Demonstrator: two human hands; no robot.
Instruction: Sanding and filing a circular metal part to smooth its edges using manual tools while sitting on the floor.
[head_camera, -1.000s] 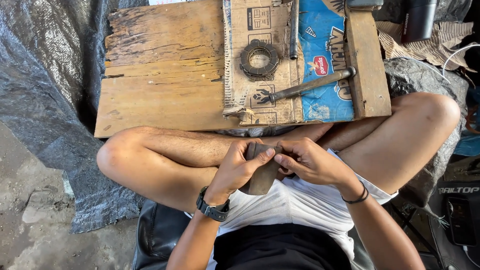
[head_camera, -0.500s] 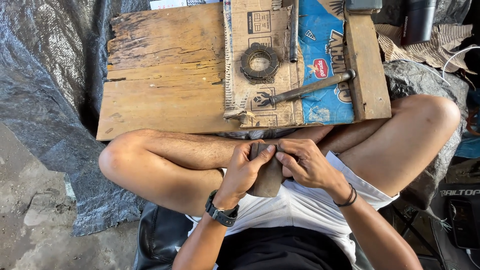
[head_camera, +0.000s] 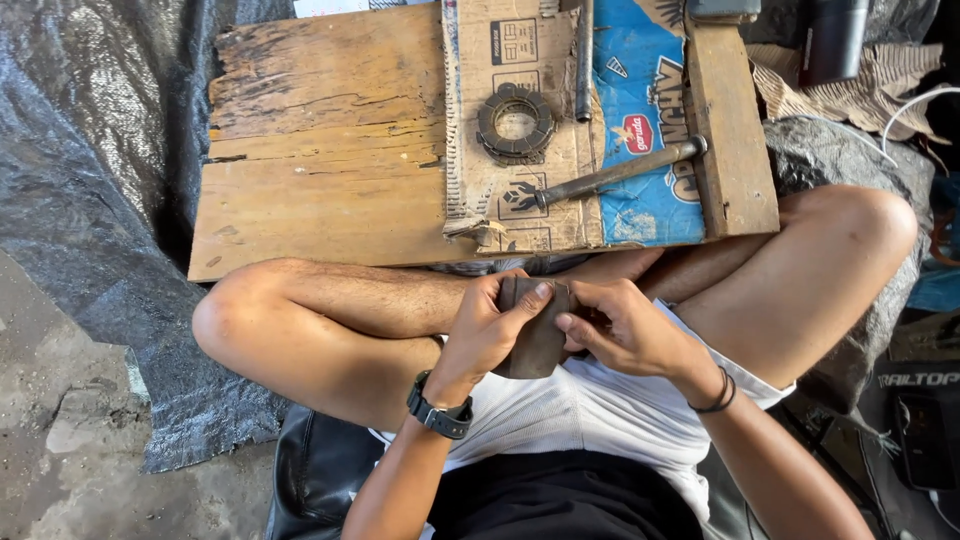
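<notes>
I sit cross-legged and hold a dark brown, blocky metal part (head_camera: 540, 335) over my lap. My left hand (head_camera: 485, 330), with a black watch on the wrist, wraps around its left side, the thumb lying on its upper edge. My right hand (head_camera: 625, 330), with dark bands on the wrist, grips its right side, the fingers pressing its face. Part of the piece is hidden behind my fingers.
A worn wooden board (head_camera: 320, 160) lies beyond my knees, partly covered by flattened cardboard (head_camera: 560, 120). On the cardboard rest a toothed metal ring (head_camera: 515, 122), a metal rod tool (head_camera: 615, 172) and another bar (head_camera: 583, 60). Black plastic sheet (head_camera: 90, 200) lies left.
The view has shifted slightly. Both hands stay shut on the dark part, with only small changes in how the fingers lie on it.
</notes>
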